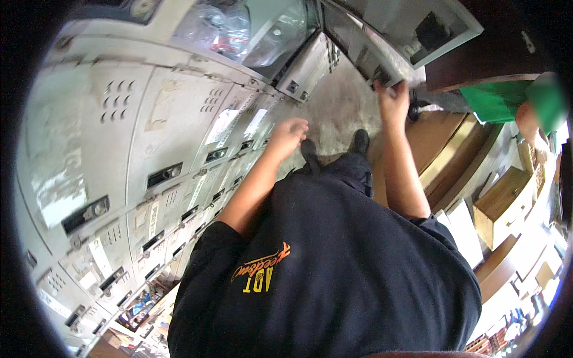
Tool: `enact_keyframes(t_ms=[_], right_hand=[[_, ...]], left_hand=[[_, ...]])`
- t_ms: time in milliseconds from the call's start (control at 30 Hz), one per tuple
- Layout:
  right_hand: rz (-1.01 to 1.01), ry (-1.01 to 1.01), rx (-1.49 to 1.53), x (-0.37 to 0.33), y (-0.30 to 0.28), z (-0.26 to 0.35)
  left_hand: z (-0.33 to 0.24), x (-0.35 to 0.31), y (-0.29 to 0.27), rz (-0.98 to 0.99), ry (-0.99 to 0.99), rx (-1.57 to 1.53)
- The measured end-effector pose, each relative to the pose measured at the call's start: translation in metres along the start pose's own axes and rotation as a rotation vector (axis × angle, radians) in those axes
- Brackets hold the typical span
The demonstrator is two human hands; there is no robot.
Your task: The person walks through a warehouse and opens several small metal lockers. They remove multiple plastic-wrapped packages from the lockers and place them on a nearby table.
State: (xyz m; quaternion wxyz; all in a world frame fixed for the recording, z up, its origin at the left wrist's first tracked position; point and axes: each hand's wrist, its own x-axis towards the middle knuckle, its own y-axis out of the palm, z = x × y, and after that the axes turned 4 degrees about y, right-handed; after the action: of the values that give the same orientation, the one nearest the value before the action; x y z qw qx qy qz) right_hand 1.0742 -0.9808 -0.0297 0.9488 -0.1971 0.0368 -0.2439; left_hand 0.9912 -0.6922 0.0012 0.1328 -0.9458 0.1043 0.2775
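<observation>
My right hand reaches forward, its fingers closed at the latch edge of a swung-out grey metal locker door. My left hand hovers beside the row of lockers, with fingers loosely curled and nothing visible in them. Ahead of it, an open locker compartment holds clear plastic bags. Another small locker door with dark latches lies between the compartment and the floor. A further grey door with a dark square handle stands out at the upper right.
A wall of closed grey lockers runs along my left. Brown cardboard or wooden panels stand close on my right, with a wooden drawer unit behind them. A person in green is at the far right. Concrete floor lies ahead.
</observation>
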Motion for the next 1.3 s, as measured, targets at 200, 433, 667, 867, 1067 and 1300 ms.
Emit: enact_keyframes(t_ms=[200,433,667,867,1067,1300], right_hand=[[0.527,-0.132,-0.038,-0.088,0.047,0.065],[0.702,-0.250,0.080,-0.068,0.073,0.113],[0.829,-0.267,-0.052,-0.056,0.111,0.136],[0.870,-0.253,-0.069,-0.074,0.134,0.138],[0.935,-0.211,0.014,-0.076,0.139,0.147],[1.171,-0.021,0.174,-0.051,0.114,0.155]], left_hand=[[-0.007,-0.030,-0.010,0.031,0.100,0.082],[-0.036,-0.038,-0.025,-0.088,0.209,-0.006],[-0.062,-0.028,-0.037,-0.215,0.304,-0.129],[-0.078,-0.009,-0.042,-0.311,0.184,-0.113],[-0.076,0.006,-0.053,-0.384,0.216,-0.282],[-0.072,-0.003,-0.053,-0.282,0.177,-0.170]])
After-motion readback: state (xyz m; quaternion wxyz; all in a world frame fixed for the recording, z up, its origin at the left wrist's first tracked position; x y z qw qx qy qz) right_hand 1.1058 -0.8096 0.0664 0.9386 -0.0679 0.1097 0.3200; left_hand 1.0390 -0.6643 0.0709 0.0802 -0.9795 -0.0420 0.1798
